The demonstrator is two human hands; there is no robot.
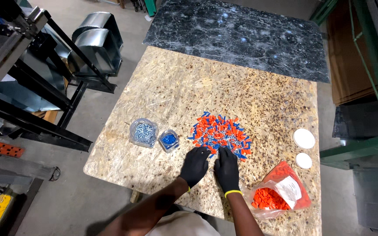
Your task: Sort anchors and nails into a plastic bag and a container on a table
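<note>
Head view looks down on a chipboard table [176, 87]. Both gloved hands rest at the six o'clock edge of a heap of orange and blue wire caps [220, 132]. The left hand [195, 165] lies flat, fingers spread and loose, tips touching the heap. The right hand [226, 169] sits just beside it, fingers curled down onto the caps; whether they pinch one I cannot tell. At nine o'clock from the heap stand a clear tub of screws [144, 132] and a small tub of blue caps [169, 140]. At three o'clock lie two white lids [304, 138]; at five o'clock, a bag of orange caps [278, 192].
</note>
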